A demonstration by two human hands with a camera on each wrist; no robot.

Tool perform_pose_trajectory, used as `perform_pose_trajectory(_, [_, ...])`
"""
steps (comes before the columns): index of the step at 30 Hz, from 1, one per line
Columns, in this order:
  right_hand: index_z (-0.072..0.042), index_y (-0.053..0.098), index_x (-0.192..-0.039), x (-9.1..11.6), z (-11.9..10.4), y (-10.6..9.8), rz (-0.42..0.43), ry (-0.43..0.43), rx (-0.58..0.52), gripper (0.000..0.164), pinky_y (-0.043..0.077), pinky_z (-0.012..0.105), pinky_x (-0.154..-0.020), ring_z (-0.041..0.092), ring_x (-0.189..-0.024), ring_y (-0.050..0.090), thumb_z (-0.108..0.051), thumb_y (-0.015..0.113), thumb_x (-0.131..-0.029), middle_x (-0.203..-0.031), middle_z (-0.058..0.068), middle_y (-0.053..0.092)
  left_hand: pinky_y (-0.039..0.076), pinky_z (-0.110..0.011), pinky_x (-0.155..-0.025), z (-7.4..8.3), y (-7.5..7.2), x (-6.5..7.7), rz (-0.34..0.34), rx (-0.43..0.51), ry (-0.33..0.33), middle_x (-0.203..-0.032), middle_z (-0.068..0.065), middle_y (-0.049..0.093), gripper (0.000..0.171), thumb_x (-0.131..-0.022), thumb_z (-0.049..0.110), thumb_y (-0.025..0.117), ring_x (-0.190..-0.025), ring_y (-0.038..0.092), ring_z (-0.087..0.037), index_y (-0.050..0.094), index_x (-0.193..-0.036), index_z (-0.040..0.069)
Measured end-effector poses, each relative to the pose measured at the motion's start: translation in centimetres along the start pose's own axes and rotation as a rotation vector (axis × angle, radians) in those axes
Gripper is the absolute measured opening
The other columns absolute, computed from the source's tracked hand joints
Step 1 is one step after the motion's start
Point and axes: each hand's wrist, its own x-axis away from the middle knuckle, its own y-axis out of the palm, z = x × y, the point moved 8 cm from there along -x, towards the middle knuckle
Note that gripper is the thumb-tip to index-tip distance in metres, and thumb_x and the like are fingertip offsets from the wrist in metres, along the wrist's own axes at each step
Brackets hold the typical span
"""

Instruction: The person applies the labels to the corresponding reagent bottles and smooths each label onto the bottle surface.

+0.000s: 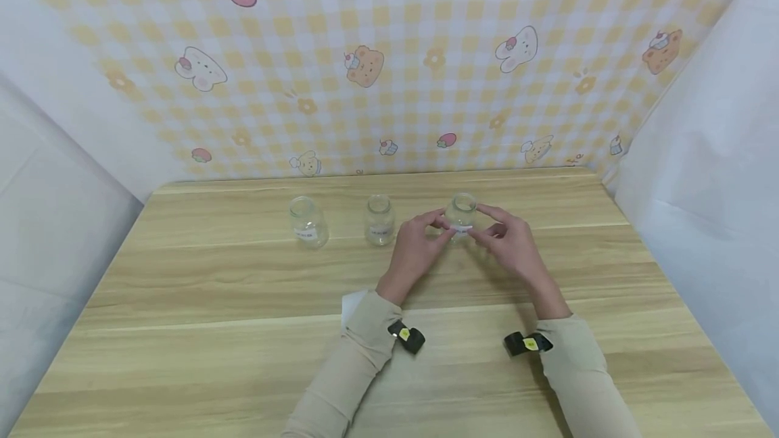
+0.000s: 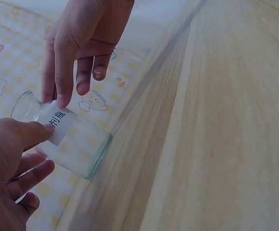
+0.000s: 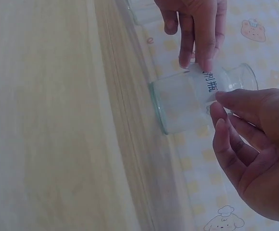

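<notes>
A clear glass bottle [image 1: 465, 205] with a wide mouth stands upright on the table between both hands. Across its front lies a white label [image 2: 65, 126] with printed dark characters, partly covered by the thumbs. My left hand [image 1: 416, 243] holds the bottle from the left, thumb on one end of the label and index finger at the glass. From the other side my right hand [image 1: 512, 243] holds it likewise, its thumb pressing the label's right end. In the right wrist view, the other right fingers curl beside the bottle [image 3: 175, 103].
Two more labelled glass bottles stand to the left, a narrower one [image 1: 379, 225] and a wider one [image 1: 308, 225]. A white paper [image 1: 353, 304] lies partly under the left sleeve. Behind the wooden table [image 1: 213, 357] hangs a checked cloth [image 1: 426, 107].
</notes>
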Motion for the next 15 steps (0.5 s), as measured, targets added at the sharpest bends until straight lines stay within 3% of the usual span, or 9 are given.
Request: perform_pose_trajectory(15, [-0.001, 0.058, -0.144, 0.02, -0.07, -0.17, -0.031, -0.022, -0.034, 0.05, 0.049, 0.025, -0.052, 0.038, -0.072, 0.07, -0.01, 0.073, -0.097, -0.083, 0.019, 0.074, 0.046, -0.038, -0.111, 0.02, 0.02, -0.06, -0.009, -0.003, -0.001, -0.121, -0.009, 0.075, 0.008, -0.092, 0.014, 0.08, -0.122, 0.067, -0.024, 0.074, -0.093, 0.008])
